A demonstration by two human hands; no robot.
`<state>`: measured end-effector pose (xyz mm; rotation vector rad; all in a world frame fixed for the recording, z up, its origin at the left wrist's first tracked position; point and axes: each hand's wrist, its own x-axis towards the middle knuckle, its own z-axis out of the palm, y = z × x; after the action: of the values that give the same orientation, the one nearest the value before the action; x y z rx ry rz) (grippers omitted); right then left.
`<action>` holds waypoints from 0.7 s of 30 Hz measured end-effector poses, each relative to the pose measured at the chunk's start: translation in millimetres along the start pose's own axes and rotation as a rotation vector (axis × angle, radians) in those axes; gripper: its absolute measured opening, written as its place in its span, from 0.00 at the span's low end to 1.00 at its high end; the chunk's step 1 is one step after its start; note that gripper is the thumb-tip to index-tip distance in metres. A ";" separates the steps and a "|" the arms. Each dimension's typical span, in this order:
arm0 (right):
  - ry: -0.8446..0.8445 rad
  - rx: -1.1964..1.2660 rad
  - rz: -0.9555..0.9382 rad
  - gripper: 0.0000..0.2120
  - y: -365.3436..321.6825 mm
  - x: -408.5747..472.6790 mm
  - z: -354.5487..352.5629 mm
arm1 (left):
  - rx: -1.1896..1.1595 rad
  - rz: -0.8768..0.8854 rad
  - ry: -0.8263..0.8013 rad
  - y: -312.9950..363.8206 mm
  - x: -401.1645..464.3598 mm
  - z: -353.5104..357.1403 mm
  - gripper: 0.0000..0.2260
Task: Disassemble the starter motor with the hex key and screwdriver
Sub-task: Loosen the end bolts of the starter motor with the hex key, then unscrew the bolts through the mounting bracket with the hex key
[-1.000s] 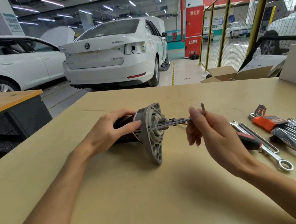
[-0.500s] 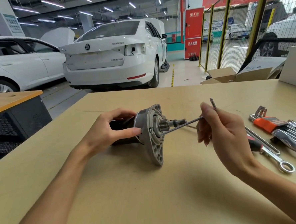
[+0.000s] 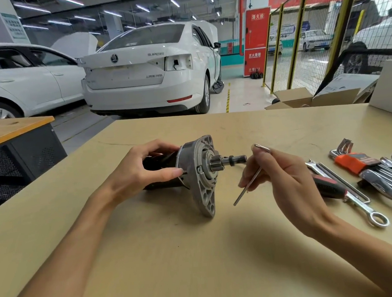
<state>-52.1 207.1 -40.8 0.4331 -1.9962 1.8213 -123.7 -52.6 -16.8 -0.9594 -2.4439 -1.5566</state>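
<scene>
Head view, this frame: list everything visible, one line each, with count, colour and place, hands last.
starter motor: 1, grey flange, black body, on its side mid-table
hex key: 1, silver, in the right hand, clear of the motor
screwdriver: 1, red-and-black handle, on the table behind the right hand
combination wrenches: several, chrome, right side of the table
hex key set: 1, orange holder, right of the table, beyond the wrenches
table: 1, tan
cardboard box: 1, brown, open, beyond the far table edge
cars: at least 2 nearby, white, behind the table
left hand: grips the motor body
right hand: pinches the hex key
</scene>
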 end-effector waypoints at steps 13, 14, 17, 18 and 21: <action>-0.168 -0.011 0.066 0.21 -2.6 -1.4 5.2 | 0.002 -0.044 0.036 0.6 1.5 -1.8 0.20; -0.170 -0.021 0.066 0.21 -3.2 -0.9 4.7 | 0.005 -0.048 0.043 0.5 1.8 -1.2 0.20; -0.161 -0.060 0.045 0.20 -4.3 -0.5 3.9 | 0.032 -0.055 0.066 0.9 3.0 1.8 0.22; -0.153 -0.073 0.046 0.19 -4.0 -0.3 3.7 | 0.040 -0.057 0.074 1.1 3.2 2.4 0.22; -0.132 -0.107 0.045 0.19 -3.9 0.9 4.9 | 0.042 -0.059 0.088 1.5 3.5 3.6 0.22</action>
<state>-51.4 201.9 -37.3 0.4916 -2.1968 1.7430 -124.8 -47.6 -16.0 -0.8015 -2.4554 -1.5245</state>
